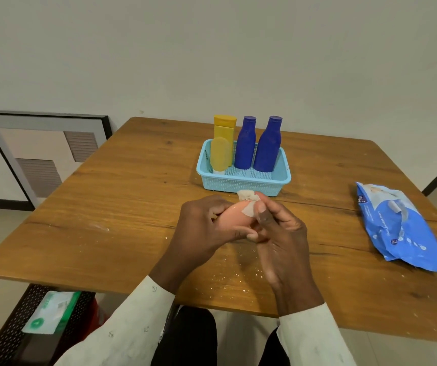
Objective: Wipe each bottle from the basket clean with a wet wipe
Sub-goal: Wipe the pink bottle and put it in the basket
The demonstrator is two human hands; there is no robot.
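Note:
My left hand grips a peach-coloured bottle lying sideways just above the wooden table. My right hand pinches a crumpled white wet wipe against the bottle's upper side with thumb and fingers. Behind them stands a light blue basket holding two dark blue bottles, a tall yellow bottle and a smaller yellow tube standing cap down.
A blue pack of wet wipes lies at the table's right. White specks dot the table near its front edge. A framed picture leans on the wall at left. A black perforated bin with a green pack sits below left.

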